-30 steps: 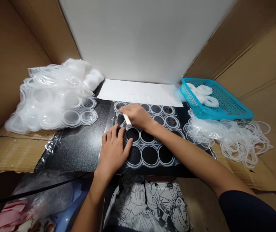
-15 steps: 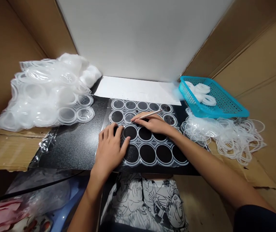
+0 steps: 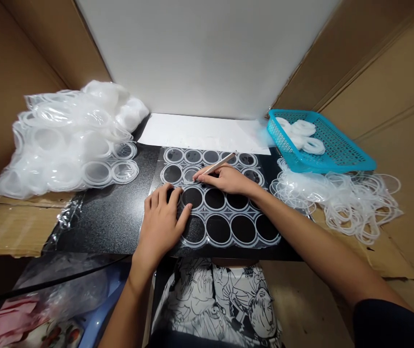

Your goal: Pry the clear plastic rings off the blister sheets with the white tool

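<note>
A clear plastic sheet [image 3: 207, 210] printed with rows of white-rimmed circles lies flat on the black tabletop. My left hand [image 3: 161, 217] rests on its left side, fingers spread and thumb out to the right. In my right hand [image 3: 224, 180] is a slim, light-coloured pen-like tool [image 3: 216, 166], pinched near its lower end. The tool slants up to the right, and its tip is at a circle in the second row from the back. My fingers partly cover that circle, and the exact tip is too small to make out.
Piled ring sheets [image 3: 65, 140] stand at the left. A turquoise basket [image 3: 344, 166] at the back right holds several white ring bundles [image 3: 303, 128]; loose clear rings [image 3: 340, 198] lie before it. White paper [image 3: 203, 130] lies along the back wall. Cardboard walls [image 3: 388, 87] flank the table.
The tool in my right hand now stands more steeply, its upper end shifted left. My left hand keeps its place on the sheet. The whole view has shifted slightly.
</note>
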The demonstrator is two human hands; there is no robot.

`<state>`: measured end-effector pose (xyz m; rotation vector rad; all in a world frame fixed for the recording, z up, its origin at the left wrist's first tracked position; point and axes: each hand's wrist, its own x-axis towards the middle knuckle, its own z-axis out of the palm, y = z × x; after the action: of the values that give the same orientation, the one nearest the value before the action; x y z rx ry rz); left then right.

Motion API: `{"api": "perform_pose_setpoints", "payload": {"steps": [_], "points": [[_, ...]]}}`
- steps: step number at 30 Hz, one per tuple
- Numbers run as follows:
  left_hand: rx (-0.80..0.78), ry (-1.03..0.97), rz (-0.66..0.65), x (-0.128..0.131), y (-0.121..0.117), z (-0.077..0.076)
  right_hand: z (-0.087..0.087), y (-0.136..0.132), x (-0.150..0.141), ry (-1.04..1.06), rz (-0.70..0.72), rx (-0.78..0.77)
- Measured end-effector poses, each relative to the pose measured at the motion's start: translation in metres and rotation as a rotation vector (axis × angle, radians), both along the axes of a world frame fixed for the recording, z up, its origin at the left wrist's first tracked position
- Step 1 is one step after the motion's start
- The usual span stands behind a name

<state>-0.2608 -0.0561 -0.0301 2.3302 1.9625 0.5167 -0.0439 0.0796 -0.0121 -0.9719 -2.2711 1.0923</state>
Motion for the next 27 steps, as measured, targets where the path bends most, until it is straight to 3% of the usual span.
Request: {"api": "perform_pose_setpoints", "payload": {"steps": [7,12,17,22,27], "points": [[0.008,0.006,0.000,-0.001,0.000,-0.002,0.002,0.003,0.000,-0.034,0.018,-0.019],[0.025,0.061,-0.006,0.004,0.000,0.007,-0.007,-0.002,-0.002,-0.022,0.064,0.197],[-0.014,0.084,-0.203,0.028,-0.003,0.013,-0.018,-0.009,-0.002,-0.002,0.179,0.450],[-0.061,0.071,-0.175,0.042,-0.010,0.001,-0.016,-0.006,-0.004,-0.100,0.199,0.525],[-0.089,0.081,-0.170,0.040,-0.010,-0.003,-0.006,-0.001,-0.018,-0.205,0.125,0.569]]}}
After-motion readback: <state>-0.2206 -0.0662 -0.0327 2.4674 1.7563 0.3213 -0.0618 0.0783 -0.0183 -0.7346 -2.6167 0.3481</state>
